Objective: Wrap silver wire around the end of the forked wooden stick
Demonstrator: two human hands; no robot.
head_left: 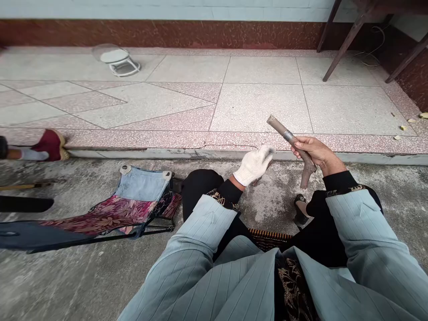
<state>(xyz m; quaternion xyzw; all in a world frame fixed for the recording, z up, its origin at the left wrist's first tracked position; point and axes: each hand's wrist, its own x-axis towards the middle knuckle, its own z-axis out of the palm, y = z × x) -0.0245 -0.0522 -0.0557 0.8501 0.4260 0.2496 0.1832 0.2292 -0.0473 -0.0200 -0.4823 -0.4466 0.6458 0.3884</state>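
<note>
Right grip (312,154) is clamped on a crooked stick (278,126), its metallic band (288,135) already wrapped; what's left I can't tell, nor whether my gloved left grip (254,165) holds anything.

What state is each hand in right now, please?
Left hand: curled, in a white glove; whether it holds anything cannot be told.
Right hand: closed around a stick.

Head-worn view, forward and down
</note>
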